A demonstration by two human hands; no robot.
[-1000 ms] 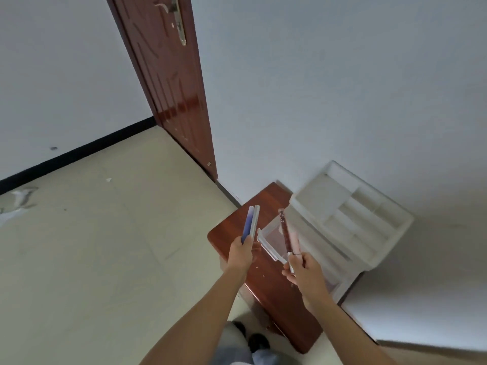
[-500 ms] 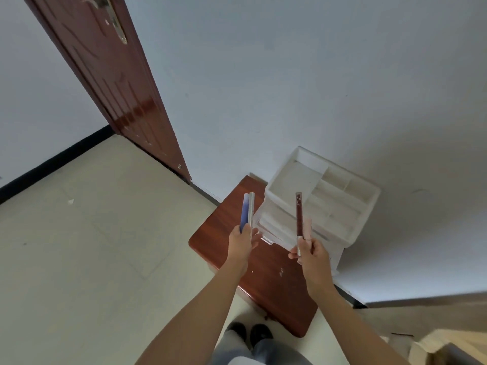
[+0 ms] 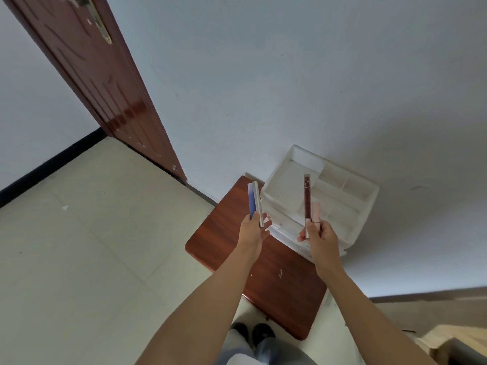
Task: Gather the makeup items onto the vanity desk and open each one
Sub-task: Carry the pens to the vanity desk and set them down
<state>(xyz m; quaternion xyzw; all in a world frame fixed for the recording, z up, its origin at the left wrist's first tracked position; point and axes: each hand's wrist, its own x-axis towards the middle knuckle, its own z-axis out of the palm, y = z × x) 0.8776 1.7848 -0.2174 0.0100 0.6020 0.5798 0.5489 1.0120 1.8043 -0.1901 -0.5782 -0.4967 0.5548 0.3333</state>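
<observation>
Landmark: white organizer (image 3: 340, 196), sitting on a low wooden cabinet (image 3: 237, 233) against the wall, door (image 3: 87, 75) well off to its far side. Trays visible on top look empty. Left hand (image 3: 254, 230) in front of the organizer, fingers wrapped around a blue tube (image 3: 252, 201) plus a silver tube (image 3: 258, 204), both upright. Right hand (image 3: 320, 237) over the organizer's front edge, fingers clamped on a dark-red tube (image 3: 307, 198) and a pink tube (image 3: 316, 212). Judged step: gathering, all caps on. Next: carry them to the vanity desk, not in view, set down, then uncap.

No text, label or number is legible on any item in view.
</observation>
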